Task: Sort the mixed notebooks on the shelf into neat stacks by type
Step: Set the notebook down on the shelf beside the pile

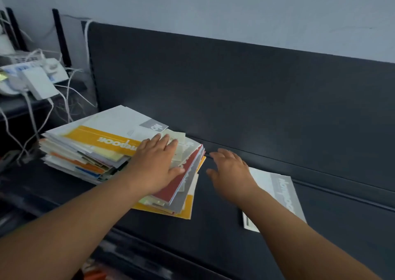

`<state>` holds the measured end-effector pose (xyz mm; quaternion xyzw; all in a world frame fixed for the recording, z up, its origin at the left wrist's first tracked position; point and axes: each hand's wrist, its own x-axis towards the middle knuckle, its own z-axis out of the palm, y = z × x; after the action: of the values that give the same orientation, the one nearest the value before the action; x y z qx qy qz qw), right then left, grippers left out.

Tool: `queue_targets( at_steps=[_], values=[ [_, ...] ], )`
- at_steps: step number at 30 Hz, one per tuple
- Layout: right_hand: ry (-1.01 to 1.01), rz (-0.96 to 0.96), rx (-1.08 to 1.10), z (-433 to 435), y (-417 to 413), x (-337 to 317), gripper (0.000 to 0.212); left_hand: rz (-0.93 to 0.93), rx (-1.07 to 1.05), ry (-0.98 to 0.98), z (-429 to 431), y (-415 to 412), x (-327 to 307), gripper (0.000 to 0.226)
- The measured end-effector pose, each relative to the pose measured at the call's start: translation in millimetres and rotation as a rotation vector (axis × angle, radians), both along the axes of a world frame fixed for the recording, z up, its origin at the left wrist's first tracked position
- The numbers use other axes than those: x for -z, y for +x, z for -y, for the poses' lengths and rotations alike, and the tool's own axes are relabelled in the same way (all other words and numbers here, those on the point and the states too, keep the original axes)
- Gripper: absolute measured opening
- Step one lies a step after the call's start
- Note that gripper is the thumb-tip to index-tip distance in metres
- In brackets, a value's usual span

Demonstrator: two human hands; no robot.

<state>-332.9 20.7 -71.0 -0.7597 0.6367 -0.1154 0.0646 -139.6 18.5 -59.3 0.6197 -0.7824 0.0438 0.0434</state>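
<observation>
A messy pile of mixed notebooks [89, 149] lies on the dark shelf [224, 226], left of centre. On top is a white notebook with a yellow band [106, 137]; a red-covered notebook [181, 181] and grey and yellow ones stick out at the pile's right side. My left hand [158, 162] rests flat on the pile with straight fingers. My right hand [230, 168] hovers just right of the pile, fingers spread and holding nothing. A single grey-and-white notebook [280, 190] lies alone on the shelf to the right, partly under my right forearm.
The shelf's dark back panel [235, 87] rises behind the pile, with a pale wall above. At the far left, white electronic boxes [38, 83] and tangled white cables [64, 95] sit on a lower ledge.
</observation>
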Motion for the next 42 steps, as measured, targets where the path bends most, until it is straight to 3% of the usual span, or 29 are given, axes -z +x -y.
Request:
queue_targets(
  at_steps=[6, 11, 16, 20, 24, 27, 31, 35, 40, 42],
  values=[
    [0.016, -0.006, -0.113, 19, 64, -6, 0.053, 0.047, -0.137, 0.066, 15, 68, -7, 0.078],
    [0.021, -0.014, -0.143, 33, 94, -3, 0.055, 0.052, -0.118, 0.069, 17, 96, -3, 0.067],
    [0.037, 0.023, -0.150, 36, 109, -1, 0.050, 0.017, -0.042, -0.105, 21, 97, 8, 0.047],
    [0.018, 0.069, -0.141, 33, 105, -1, 0.055, -0.108, 0.037, -0.237, 28, 96, 13, 0.045],
    [-0.112, 0.215, -0.085, 26, 84, -6, 0.062, -0.174, 0.199, -0.367, 25, 80, 5, 0.024],
    [-0.211, 0.273, -0.036, 20, 59, -13, 0.049, -0.220, 0.233, -0.383, 16, 54, -8, 0.019],
    [-0.280, 0.469, 0.077, 5, 19, -22, 0.030, -0.266, 0.262, -0.336, 8, 10, -24, 0.021],
    [-0.221, 0.709, 0.279, -11, -15, -29, 0.049, -0.289, 0.248, -0.371, 9, -27, -31, 0.013],
    [0.192, 1.536, 0.236, -35, -59, -35, 0.049, -0.245, 0.279, -0.394, 6, -85, -33, 0.016],
    [0.261, 1.650, 0.185, -40, -76, -36, 0.058, -0.227, 0.359, -0.363, 1, -109, -27, 0.021]
  ],
)
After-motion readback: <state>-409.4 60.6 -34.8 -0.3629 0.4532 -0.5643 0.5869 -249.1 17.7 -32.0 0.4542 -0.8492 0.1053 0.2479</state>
